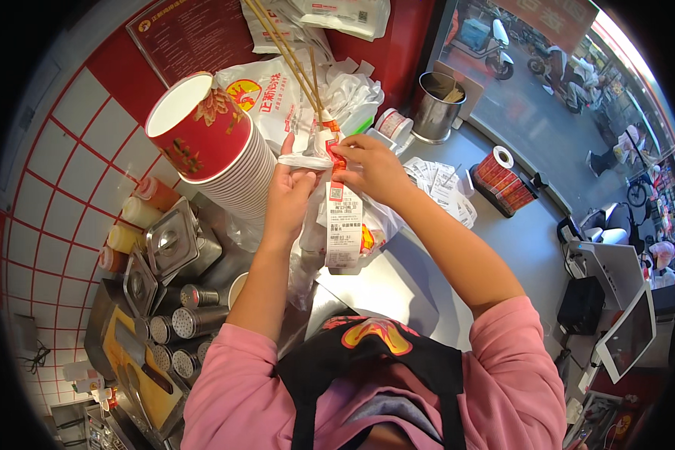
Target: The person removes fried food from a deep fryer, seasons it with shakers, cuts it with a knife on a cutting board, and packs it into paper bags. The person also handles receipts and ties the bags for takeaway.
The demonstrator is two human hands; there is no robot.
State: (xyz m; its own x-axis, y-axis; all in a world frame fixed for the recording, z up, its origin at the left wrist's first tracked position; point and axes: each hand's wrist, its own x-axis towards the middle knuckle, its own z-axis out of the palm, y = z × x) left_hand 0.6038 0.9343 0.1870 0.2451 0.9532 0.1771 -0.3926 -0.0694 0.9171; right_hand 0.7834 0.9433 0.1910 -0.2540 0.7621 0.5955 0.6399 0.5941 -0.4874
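My left hand (288, 194) grips the twisted white top of a plastic carry bag (318, 216), its index finger extended upward. On the bag's neck, the thumb and fingers of my right hand (376, 169) pinch a red sticker strip (337, 163). A printed paper receipt (344, 230) hangs down the front of the bag below the strip, its lower end near the counter. The bag's contents are mostly hidden. Beyond my hands, long wooden sticks (292, 50) rise among white plastic bags (273, 93).
Stacked red paper buckets (230, 163) stand left, with lidded steel pans (171, 239), shakers (197, 320) and a cleaver (138, 351) nearer. Rightward are loose receipts (444, 188), a sticker-roll dispenser (503, 183), a steel canister (439, 109) and a screen (627, 334).
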